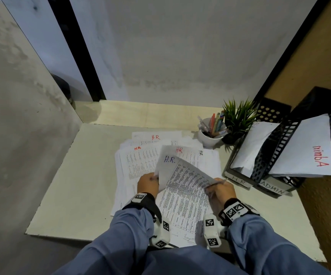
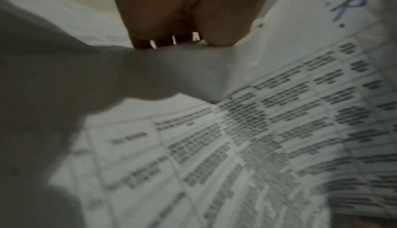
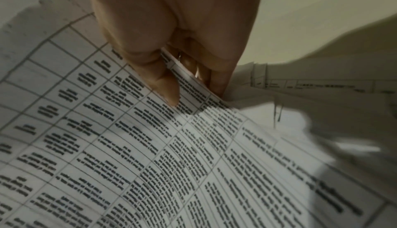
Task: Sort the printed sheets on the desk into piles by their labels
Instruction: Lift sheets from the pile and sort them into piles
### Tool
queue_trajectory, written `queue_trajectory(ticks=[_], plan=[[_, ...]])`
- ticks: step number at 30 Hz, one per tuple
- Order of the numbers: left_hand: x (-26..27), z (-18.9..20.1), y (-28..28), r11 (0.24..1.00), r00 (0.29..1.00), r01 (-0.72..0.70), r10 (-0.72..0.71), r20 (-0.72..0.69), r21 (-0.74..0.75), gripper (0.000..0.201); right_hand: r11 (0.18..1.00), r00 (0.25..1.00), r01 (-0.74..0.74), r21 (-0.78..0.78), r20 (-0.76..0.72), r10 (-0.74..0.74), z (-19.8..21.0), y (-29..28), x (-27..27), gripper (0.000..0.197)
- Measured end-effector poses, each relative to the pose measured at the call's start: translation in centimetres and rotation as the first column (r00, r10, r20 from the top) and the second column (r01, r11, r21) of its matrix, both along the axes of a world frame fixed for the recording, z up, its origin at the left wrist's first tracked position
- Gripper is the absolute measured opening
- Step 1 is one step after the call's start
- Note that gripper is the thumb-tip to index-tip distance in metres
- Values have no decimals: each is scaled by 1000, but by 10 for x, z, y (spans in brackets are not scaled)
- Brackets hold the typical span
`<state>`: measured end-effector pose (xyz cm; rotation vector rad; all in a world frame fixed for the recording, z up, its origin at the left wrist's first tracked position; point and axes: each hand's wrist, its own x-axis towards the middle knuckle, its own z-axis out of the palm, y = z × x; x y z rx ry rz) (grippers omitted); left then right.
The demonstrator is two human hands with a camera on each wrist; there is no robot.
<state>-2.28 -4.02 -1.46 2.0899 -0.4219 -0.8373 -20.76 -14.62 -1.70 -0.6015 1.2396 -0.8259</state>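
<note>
Both hands held one sheet (image 1: 182, 185) marked "H.R." in blue, lifted and bowed above the pile (image 1: 138, 157) on the desk (image 1: 93, 175). Left hand (image 1: 147, 184) pinched its left edge; right hand (image 1: 223, 192) pinched the right edge, thumb on top. HR tray (image 1: 238, 178) and ADMIN tray (image 1: 273, 188) stood at the right, papers in each.
</note>
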Motion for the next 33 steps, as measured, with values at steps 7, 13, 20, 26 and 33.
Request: queue_trajectory(ticks=[7,13,20,26,33], plan=[[22,-18,7,984,990,-71,50,-133,-161,47,988,959,-147,-52,-251,129,10,-25,3,24],[17,2,8,986,990,59,-78,-116,-154,34,984,954,-120,-129,-291,78,20,-26,15,35],[41,-12,24,922,946,-322,305,110,217,71,953,916,-304,-16,-281,288,2,-20,7,42],[50,-11,28,938,945,-325,318,70,124,52,975,973,-221,1,-69,221,-1,-3,12,55],[61,-6,36,968,951,-245,229,208,57,25,977,976,-213,1,-47,213,8,0,15,59]])
